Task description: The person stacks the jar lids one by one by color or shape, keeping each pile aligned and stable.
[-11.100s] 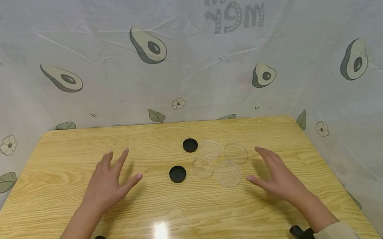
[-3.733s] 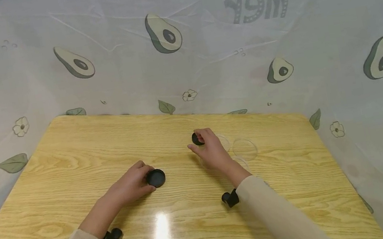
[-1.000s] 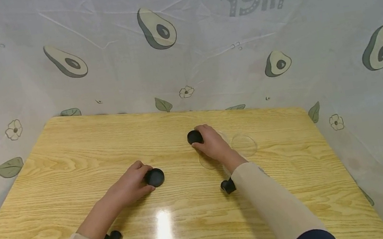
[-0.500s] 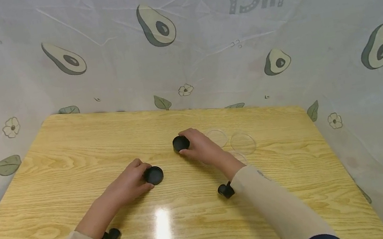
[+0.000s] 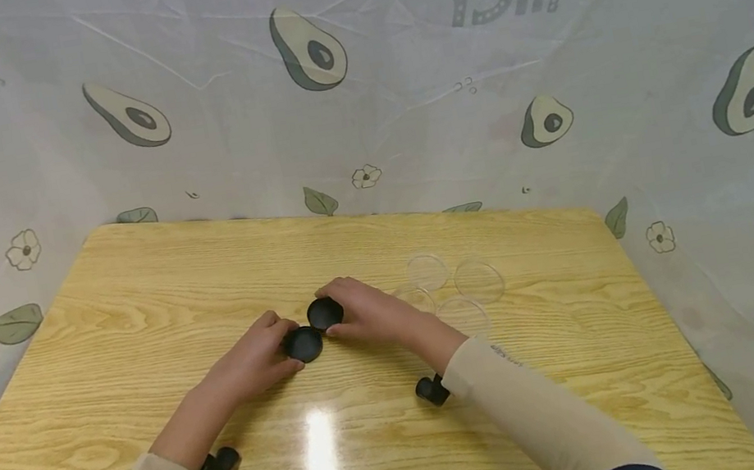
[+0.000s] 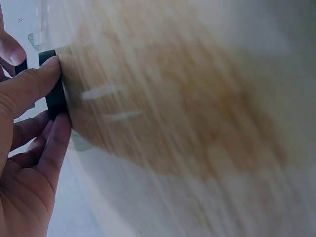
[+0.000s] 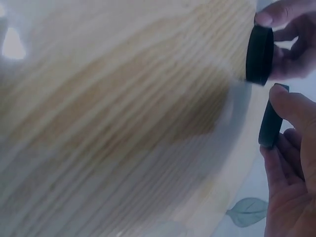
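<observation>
In the head view my left hand [image 5: 259, 360] pinches a shallow round black cap [image 5: 304, 345] by its edge, thumb on the near side and fingers on the far side. My right hand [image 5: 375, 310] grips a second black cap [image 5: 325, 313] of the same kind, just behind and to the right of the first. The two rims are right at each other, and both hollow sides face up. The left wrist view shows the thumb across the left cap's dark side wall [image 6: 57, 98]. In the right wrist view the right cap [image 7: 271, 123] appears below the left one [image 7: 259, 54].
Several clear round discs [image 5: 479, 281] lie in a loose group on the wooden table [image 5: 174, 277], right of the hands. A pale cloth [image 5: 404, 130] printed with avocados hangs behind the table's back edge. Black cameras [image 5: 433, 389] sit at both wrists.
My right hand has taken its black cap from near the clear discs leftward and nearer, up to the left cap. The left hand has stayed in place, still holding its cap.
</observation>
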The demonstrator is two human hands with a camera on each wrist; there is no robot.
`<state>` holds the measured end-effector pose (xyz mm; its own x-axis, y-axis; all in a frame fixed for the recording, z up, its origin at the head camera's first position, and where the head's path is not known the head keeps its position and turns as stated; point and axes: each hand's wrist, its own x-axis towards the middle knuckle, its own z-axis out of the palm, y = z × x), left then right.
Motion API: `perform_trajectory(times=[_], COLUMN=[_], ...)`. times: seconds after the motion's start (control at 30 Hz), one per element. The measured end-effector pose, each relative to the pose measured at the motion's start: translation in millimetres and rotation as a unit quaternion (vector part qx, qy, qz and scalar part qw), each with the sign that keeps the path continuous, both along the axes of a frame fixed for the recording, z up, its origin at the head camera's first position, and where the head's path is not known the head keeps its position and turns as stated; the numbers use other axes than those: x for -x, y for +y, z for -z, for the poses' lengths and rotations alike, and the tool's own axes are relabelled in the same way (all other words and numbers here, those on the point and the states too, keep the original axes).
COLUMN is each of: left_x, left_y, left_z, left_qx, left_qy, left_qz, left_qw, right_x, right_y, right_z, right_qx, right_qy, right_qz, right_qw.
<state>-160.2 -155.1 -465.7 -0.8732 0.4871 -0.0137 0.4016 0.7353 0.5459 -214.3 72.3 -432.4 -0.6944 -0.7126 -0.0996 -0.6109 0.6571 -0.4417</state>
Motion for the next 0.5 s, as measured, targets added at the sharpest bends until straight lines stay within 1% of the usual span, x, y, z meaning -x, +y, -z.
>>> perform_trajectory(times=[0.3,0.5], left_x=[-0.2,-0.2], left_y=[0,0], left_z=[-0.3,0.0], left_qx=[0.003,0.005], left_qy=[-0.012,-0.012], left_qz=[-0.007,-0.006], left_qw=[0.9999,0.9999], right_x=[-14.8,-17.5], right_y=[-9,-11], right_z=[-2.4,-0.2], right_qx=[-0.013,-0.012], right_qy=[-0.013,-0.011], right_qz=[-0.028,-0.038], right_qw=[0.999,0.999])
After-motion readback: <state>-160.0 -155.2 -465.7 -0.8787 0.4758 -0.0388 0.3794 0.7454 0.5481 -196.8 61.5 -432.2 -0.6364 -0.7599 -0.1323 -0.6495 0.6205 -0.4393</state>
